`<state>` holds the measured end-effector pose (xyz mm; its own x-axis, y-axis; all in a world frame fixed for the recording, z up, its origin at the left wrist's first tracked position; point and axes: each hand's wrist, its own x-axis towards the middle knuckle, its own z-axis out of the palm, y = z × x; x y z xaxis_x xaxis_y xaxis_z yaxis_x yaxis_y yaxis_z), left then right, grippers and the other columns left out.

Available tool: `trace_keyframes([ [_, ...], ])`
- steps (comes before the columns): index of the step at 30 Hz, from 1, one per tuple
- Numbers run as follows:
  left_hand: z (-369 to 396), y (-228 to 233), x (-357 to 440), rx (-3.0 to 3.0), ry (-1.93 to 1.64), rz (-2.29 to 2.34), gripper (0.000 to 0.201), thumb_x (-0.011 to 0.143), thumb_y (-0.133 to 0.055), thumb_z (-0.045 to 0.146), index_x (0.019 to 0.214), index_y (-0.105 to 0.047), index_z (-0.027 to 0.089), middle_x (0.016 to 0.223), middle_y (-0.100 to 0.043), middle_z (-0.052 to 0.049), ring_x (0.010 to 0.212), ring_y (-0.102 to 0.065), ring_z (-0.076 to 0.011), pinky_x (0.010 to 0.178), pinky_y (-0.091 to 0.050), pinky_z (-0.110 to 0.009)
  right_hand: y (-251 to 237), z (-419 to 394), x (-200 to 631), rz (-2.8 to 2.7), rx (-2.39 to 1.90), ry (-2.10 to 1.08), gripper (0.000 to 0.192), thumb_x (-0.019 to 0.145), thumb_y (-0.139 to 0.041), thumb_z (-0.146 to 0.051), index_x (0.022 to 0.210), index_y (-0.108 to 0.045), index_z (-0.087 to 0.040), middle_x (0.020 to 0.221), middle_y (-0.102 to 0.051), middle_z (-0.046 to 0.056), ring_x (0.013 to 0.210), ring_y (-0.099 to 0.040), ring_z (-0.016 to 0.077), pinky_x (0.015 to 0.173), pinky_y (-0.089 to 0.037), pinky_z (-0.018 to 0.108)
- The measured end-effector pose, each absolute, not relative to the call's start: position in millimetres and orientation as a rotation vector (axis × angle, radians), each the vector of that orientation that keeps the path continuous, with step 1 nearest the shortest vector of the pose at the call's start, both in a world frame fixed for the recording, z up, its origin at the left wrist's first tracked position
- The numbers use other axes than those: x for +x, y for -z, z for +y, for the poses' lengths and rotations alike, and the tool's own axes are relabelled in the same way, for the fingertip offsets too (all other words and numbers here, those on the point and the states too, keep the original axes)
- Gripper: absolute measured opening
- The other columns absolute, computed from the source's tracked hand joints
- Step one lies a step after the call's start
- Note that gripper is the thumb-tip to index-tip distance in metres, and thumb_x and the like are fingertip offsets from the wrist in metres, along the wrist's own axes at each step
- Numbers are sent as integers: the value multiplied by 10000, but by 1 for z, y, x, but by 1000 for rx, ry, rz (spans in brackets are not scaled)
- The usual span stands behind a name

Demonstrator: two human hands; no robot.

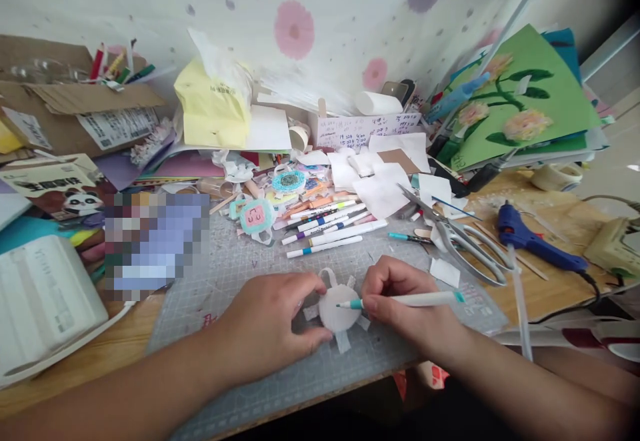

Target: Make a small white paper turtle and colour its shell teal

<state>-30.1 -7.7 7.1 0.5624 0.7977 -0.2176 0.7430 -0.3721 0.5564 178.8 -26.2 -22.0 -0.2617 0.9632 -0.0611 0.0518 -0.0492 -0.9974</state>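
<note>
A white round paper piece (333, 309) with short tabs and a loop around its edge lies on the grey cutting mat (235, 398). My left hand (273, 314) steadies it from the left, thumb and forefinger curved against its rim. In my right hand (405, 301) is a white marker pen (425, 299) with a teal tip and teal end, gripped as for writing. Its tip is at the middle of the disc; I cannot tell whether it touches. The disc's face looks white. Beyond my hands lie several marker pens (325, 246) in a row.
Small coloured paper pieces (257, 218) and scraps (387, 188) crowd the back of the mat. Metal scissors (467, 248) and a blue glue gun (537, 238) lie right. A white box-shaped object (47, 308) and a cardboard box (85, 108) stand left. The table edge is near my forearms.
</note>
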Motion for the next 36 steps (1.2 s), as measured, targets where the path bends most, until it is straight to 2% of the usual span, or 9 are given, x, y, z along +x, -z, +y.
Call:
trace_keyframes([
  [6, -8, 6, -30, 2176, -218, 1206, 270, 733, -632, 352, 961, -612, 210, 668, -586, 17, 572, -507, -154, 553, -326, -266, 34, -27, 176, -1415, -1083, -1437, 208, 788, -624, -288, 666, -483, -196, 594, -503, -36, 548, -434, 113, 513, -337, 247],
  [15, -7, 12, -31, 2265, -116, 1146, 273, 775, -599, 357, 1018, -583, 236, 824, -651, -3, 633, -527, -157, 576, -336, -266, 30, -27, 178, -1568, -1161, -1350, 210, 802, -589, -274, 650, -460, -207, 591, -497, -29, 542, -419, 119, 510, -334, 257],
  [29, -8, 7, -31, 2280, -67, 1140, 234, 812, -561, 332, 1013, -582, 213, 719, -608, -1, 607, -517, -163, 561, -312, -266, 29, -26, 179, -1544, -1214, -1377, 202, 798, -595, -280, 657, -469, -207, 604, -512, -19, 560, -449, 129, 521, -349, 264],
  [36, -9, 18, -35, 2286, -174, 1118, 267, 770, -611, 379, 994, -575, 239, 721, -614, 17, 594, -516, -151, 542, -299, -260, 29, -28, 181, -1576, -1248, -1364, 218, 802, -586, -308, 645, -470, -210, 603, -513, -19, 559, -443, 133, 514, -350, 260],
])
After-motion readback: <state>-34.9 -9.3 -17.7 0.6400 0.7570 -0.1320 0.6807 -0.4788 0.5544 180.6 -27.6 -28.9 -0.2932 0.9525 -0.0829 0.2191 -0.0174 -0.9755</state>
